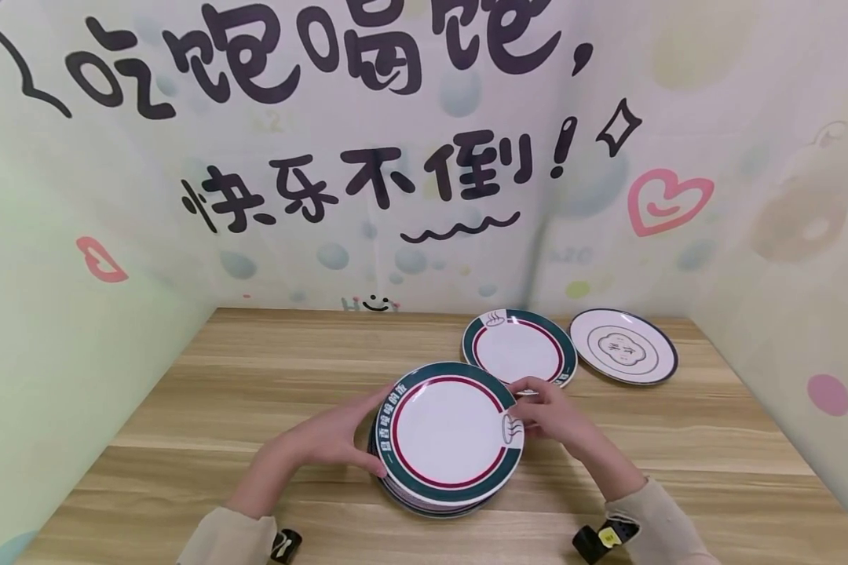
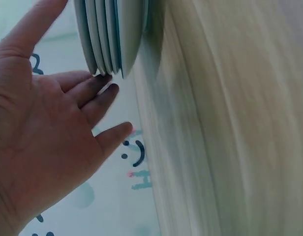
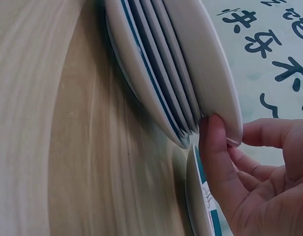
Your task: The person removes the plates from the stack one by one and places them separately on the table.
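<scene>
A stack of several plates sits in the middle of the wooden table. Its top plate is white inside, with a dark green rim, a red ring and printed characters. My right hand pinches that plate's right edge; the right wrist view shows this side tilted up, with a gap above the plates below. At the stack's left side is my left hand, thumb near the front edge. In the left wrist view its fingers are fairly straight and touch the rims from the side.
Behind the stack, to the right, lies another green-rimmed plate. Beside it is a white plate with a thin dark edge and a printed emblem. A printed backdrop stands along the table's rear edge.
</scene>
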Demonstrator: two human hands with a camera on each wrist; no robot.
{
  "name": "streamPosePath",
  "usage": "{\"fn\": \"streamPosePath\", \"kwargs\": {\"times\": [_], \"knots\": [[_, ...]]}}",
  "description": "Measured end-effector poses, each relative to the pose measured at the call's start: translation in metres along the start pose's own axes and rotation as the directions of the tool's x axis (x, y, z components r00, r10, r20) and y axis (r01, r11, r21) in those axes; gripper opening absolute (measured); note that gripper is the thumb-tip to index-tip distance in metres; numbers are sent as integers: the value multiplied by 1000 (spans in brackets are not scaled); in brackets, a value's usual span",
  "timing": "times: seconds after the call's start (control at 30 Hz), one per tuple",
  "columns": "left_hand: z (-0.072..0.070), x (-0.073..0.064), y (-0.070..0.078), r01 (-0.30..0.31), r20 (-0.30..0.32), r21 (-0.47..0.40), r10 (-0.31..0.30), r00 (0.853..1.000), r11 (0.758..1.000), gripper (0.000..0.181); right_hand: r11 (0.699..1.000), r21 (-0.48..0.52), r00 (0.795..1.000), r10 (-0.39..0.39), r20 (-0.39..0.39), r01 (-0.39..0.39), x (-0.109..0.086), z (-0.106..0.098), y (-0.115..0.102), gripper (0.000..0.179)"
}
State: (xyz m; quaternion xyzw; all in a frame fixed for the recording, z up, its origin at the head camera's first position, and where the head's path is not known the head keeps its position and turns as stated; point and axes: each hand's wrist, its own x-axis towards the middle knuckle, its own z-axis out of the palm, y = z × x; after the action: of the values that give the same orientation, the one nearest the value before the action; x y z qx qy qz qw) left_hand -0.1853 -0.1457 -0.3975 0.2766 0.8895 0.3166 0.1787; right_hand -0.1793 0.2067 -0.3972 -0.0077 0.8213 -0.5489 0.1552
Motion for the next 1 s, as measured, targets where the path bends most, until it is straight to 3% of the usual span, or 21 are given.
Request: {"fn": "streamPosePath", "kwargs": {"times": [0.53,1.0], "knots": [[5,2,1,18,13,-34,-17,1000,999,112,995,89,999,-41,-4,42,-8,-25,1,43],[2,3,7,9,2,3,-9,1000,1000,111,993,108,996,-34,-86,43,-24,-65,6,52]]}}
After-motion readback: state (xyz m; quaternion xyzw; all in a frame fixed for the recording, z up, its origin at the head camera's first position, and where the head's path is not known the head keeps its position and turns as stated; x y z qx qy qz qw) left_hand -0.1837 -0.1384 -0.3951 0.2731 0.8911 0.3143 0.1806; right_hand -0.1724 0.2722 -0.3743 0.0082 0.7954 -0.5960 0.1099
